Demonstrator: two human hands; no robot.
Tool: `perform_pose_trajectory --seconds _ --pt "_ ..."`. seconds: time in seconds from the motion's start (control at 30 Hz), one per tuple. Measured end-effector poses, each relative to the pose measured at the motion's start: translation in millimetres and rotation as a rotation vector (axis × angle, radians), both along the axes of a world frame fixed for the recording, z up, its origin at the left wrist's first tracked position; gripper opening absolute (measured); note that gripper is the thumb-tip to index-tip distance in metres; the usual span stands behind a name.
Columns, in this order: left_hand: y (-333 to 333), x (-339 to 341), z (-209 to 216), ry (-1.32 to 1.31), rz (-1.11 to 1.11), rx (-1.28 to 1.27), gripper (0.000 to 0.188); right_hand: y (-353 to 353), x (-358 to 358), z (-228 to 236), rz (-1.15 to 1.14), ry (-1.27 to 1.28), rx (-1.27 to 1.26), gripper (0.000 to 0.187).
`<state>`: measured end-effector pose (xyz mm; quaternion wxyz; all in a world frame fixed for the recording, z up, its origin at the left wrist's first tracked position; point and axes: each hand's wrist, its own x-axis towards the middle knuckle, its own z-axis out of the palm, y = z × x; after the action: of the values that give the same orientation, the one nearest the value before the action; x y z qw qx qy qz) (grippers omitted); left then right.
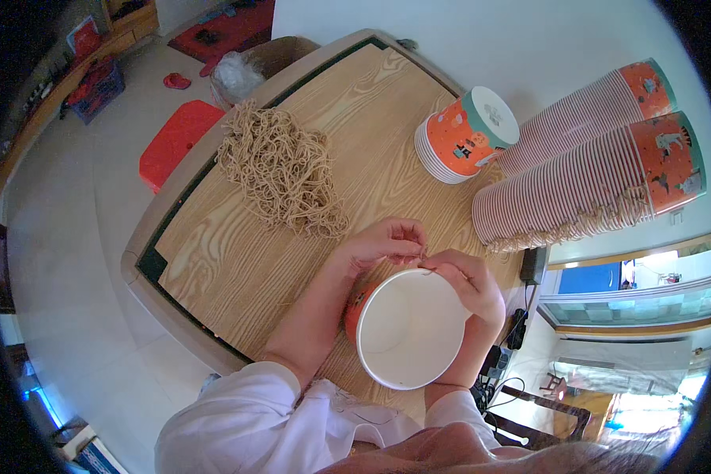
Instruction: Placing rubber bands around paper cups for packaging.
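Observation:
A paper bucket (pixel 411 336), white inside and orange outside, stands tilted on the table close to me with its open mouth facing up. At its far rim my left hand (pixel 389 242) is closed, fingertips pinched on a short bit of tan cord (pixel 424 256). My right hand (pixel 472 286) is closed at the rim's far right side, thumb and fingers meeting at the same spot. The fingers hide most of the cord and how it runs at the rim. Beyond my left hand lies a large tangled heap of tan cords (pixel 280 170).
A short upside-down stack of orange buckets (pixel 462 142) stands at the back right. Two long stacks of nested buckets, one nearer (pixel 577 186) and one farther (pixel 581 114), lie by the wall; cords hang along the nearer one. A red stool (pixel 180 142) is left of the table (pixel 213 268).

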<state>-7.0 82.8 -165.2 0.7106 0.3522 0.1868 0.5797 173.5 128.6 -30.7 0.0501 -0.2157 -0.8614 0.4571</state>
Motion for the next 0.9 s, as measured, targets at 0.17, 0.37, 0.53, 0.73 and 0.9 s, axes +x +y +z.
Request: perform_pose_trajectory --seconds 0.17,0.37,0.53,0.73,0.9 --pt "-2 -2 -2 -0.083 0.025 -0.023 0.011 -1 0 1 -0.057 0.004 -0.068 0.023" --pt "-6 -10 10 -0.137 0.024 -0.063 0.020 0 3 0 -0.069 0.011 -0.033 0.023" --pt "-6 -3 10 0.083 -0.031 0.068 0.028 1 3 -1 -0.069 0.000 -0.021 0.022" --pt "-2 -3 7 0.073 -0.047 0.105 0.015 -2 0 -3 -0.103 0.074 -0.006 0.020" --pt "-6 -7 6 0.046 0.008 0.041 0.012 -1 0 2 -0.071 -0.003 -0.014 0.021"
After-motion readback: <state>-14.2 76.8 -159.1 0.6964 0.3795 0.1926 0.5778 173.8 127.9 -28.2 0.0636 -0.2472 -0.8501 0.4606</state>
